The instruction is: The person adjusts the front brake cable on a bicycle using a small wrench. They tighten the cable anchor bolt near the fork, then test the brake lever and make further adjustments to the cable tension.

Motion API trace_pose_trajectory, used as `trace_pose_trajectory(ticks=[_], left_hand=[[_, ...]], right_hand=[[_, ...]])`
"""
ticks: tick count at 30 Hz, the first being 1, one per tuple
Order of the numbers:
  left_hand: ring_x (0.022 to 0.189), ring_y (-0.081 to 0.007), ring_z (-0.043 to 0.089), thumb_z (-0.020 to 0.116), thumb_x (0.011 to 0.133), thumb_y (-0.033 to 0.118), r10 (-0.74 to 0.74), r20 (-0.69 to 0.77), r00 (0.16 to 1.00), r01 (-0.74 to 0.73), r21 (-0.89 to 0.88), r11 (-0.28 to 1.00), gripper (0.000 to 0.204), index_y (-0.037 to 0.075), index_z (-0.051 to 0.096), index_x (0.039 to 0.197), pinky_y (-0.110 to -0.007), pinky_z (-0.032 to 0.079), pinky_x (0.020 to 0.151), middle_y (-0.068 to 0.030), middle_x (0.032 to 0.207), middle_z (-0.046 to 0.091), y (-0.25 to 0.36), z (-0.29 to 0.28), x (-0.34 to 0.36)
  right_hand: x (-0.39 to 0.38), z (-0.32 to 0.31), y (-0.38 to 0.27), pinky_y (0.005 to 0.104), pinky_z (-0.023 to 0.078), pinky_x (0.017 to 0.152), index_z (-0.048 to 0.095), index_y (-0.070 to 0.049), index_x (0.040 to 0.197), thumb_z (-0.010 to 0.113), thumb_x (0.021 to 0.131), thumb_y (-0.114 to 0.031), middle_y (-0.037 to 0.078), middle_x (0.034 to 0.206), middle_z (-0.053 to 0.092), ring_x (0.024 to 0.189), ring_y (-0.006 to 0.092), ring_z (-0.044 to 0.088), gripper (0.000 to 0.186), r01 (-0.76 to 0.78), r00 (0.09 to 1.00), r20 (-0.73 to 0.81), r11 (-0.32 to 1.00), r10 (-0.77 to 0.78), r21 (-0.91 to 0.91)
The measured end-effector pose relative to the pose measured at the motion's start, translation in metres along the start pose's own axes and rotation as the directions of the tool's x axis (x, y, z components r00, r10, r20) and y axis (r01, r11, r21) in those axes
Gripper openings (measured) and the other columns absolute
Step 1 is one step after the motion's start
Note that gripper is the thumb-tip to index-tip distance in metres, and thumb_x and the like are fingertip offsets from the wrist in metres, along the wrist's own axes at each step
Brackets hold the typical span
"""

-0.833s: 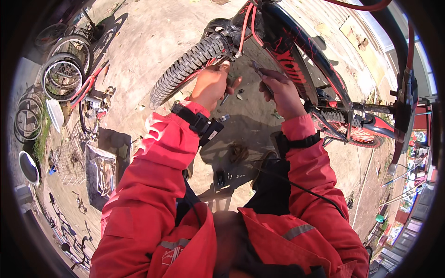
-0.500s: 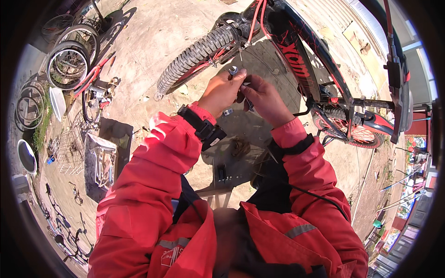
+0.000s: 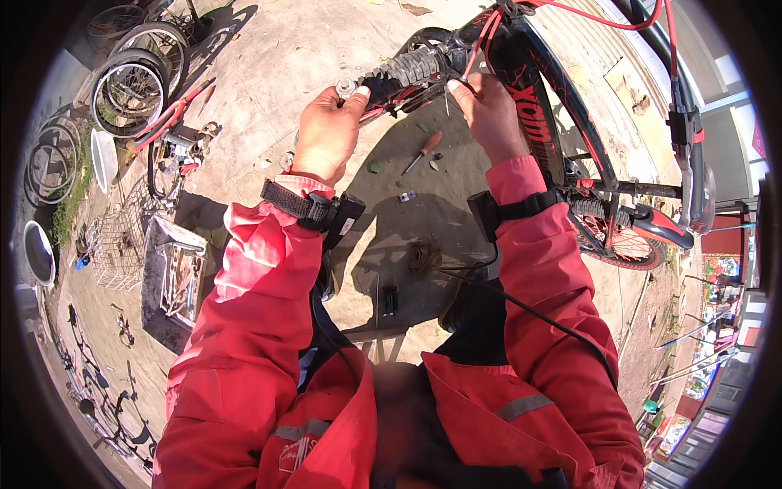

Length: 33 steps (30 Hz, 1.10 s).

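My left hand point(image 3: 328, 134) is closed, its thumb beside the rounded grey metal end of what looks like a wrench point(image 3: 346, 87). Most of that tool is hidden in the fist. Just beyond lies the knobbly front tyre point(image 3: 405, 69) of a black and red bicycle point(image 3: 542, 114). My right hand point(image 3: 494, 122) is at the bicycle's front fork, thumb and fingers pinched together near the brake and a thin cable end point(image 3: 446, 103). What they pinch is too small to make out. On the shaded ground between the hands is a screwdriver point(image 3: 430, 144) with an orange handle.
Loose wheels point(image 3: 129, 91) and a red frame part point(image 3: 173, 114) lie at the far left. A tool box point(image 3: 167, 281) and a wire basket point(image 3: 114, 253) are nearer. Small parts point(image 3: 406, 196) dot the ground. A dark cord point(image 3: 546, 326) runs along my right sleeve.
My hands have parted: the left moved left and away from me, the right up to the fork. The front wheel now appears turned, and the screwdriver has come into sight.
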State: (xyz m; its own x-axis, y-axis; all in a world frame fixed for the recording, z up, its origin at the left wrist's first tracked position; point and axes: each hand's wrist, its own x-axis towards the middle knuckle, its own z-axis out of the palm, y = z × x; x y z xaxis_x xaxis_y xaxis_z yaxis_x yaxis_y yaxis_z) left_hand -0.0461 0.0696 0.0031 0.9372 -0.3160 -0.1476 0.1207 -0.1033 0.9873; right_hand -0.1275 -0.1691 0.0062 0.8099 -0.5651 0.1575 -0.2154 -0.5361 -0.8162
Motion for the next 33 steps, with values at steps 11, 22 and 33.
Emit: trace_pose_trajectory(ticks=[11, 22, 33], left_hand=[[0.085, -0.04, 0.067, 0.077, 0.083, 0.034, 0.318, 0.181, 0.931, -0.364, 0.552, 0.75, 0.04, 0.0, 0.071, 0.1, -0.046, 0.053, 0.076, -0.0203, 0.086, 0.069, -0.013, -0.043, 0.057], [0.091, -0.0387, 0.067, 0.076, 0.081, 0.023, 0.27, 0.272, 0.924, -0.379, 0.551, 0.743, 0.034, 0.003, 0.072, 0.109, -0.046, 0.052, 0.08, -0.0195, 0.099, 0.067, -0.02, -0.032, 0.066], [0.084, -0.0364, 0.069, 0.078, 0.081, 0.022, 0.317, 0.369, 0.873, -0.477, 0.521, 0.708, 0.034, 0.002, 0.061, 0.102, -0.045, 0.057, 0.071, -0.0175, 0.102, 0.061, -0.03, -0.037, 0.073]], right_hand=[[0.018, 0.023, 0.003, 0.0384, 0.055, 0.069, 0.072, -0.004, 0.11, 0.071, 0.091, -0.037, 0.015, 0.079, 0.073, 0.075, 0.0266, 0.073, 0.038, 0.005, 0.995, -0.091, 0.956, -0.033, -0.293], [0.022, 0.024, 0.022, 0.026, 0.05, 0.062, 0.072, 0.003, 0.104, 0.066, 0.099, -0.019, 0.006, 0.077, 0.073, 0.067, 0.0093, 0.065, 0.024, 0.062, 0.99, -0.102, 0.945, -0.099, -0.32], [0.017, 0.02, 0.044, 0.0265, 0.056, 0.073, 0.066, 0.004, 0.116, 0.065, 0.1, -0.014, 0.01, 0.098, 0.074, 0.084, 0.0136, 0.071, 0.024, -0.032, 0.993, -0.119, 0.938, -0.01, -0.345]])
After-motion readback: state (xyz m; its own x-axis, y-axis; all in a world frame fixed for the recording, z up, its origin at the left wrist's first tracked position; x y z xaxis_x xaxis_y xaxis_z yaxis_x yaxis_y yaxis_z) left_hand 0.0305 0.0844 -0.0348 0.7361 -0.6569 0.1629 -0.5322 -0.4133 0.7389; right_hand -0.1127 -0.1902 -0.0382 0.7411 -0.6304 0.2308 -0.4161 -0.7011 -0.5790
